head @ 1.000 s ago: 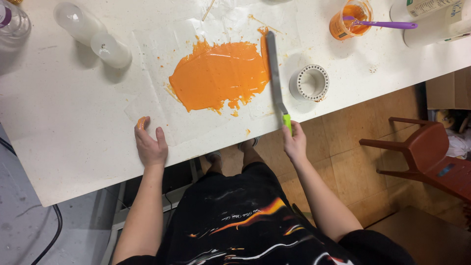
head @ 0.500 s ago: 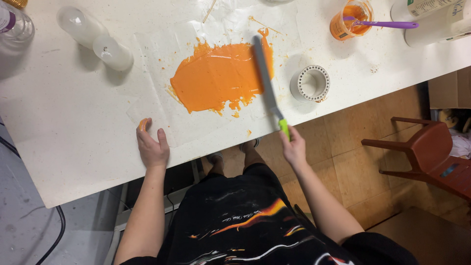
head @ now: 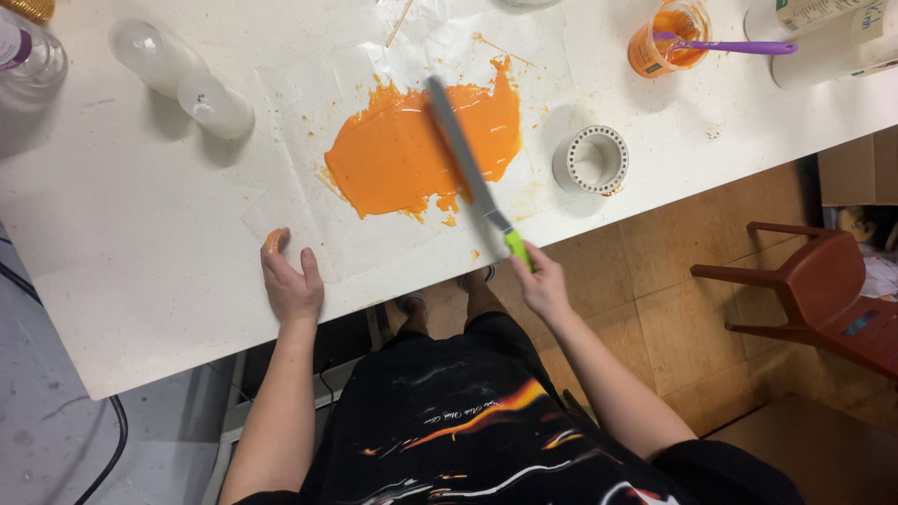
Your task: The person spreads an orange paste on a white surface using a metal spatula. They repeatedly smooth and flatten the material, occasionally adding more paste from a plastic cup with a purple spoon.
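A long palette knife (head: 465, 159) lies slantwise across the orange paste (head: 412, 154) spread on a clear sheet (head: 309, 103) at the frame's centre. The right hand (head: 543, 285) has its fingers closed round the knife's green handle. The left hand (head: 290, 281) rests flat, fingers spread, holding nothing, on the worktop (head: 122, 262) at lower left. A white ring (head: 591, 159) sits right of the paste.

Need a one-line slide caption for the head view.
Right hand sweeps a spatula across orange paste; left hand presses the sheet.
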{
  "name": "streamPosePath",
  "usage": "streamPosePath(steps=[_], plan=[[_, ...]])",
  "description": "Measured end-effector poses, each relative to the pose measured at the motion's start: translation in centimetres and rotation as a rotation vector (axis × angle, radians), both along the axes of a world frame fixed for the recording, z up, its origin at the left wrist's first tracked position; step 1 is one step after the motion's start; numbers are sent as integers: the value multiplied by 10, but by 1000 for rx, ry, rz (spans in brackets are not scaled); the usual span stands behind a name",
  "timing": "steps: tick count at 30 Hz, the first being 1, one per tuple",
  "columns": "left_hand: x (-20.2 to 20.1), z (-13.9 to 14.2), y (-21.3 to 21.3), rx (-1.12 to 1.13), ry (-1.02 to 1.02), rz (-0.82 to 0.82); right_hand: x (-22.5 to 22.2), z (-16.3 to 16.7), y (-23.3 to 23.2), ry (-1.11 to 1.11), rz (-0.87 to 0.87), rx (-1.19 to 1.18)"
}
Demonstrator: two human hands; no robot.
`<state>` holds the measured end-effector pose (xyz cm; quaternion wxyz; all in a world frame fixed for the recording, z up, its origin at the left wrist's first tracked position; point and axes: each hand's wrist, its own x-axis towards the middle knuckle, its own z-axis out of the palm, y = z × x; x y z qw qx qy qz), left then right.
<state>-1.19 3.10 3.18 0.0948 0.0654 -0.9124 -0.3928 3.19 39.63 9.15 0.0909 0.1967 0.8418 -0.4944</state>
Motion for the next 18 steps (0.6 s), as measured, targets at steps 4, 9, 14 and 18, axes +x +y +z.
streamPosePath(steps=[4,9,14,18], plan=[[0,1,0,4,-10,4,-10,4,18,90,-121,68],[0,1,0,9,-13,2,-16,-2,-5,-129,-108,170],[-2,0,-2,-5,-1,9,1,-10,-50,-57,185,33],[-2,0,-3,-7,-4,9,14,-15,-63,-74,328,-24]])
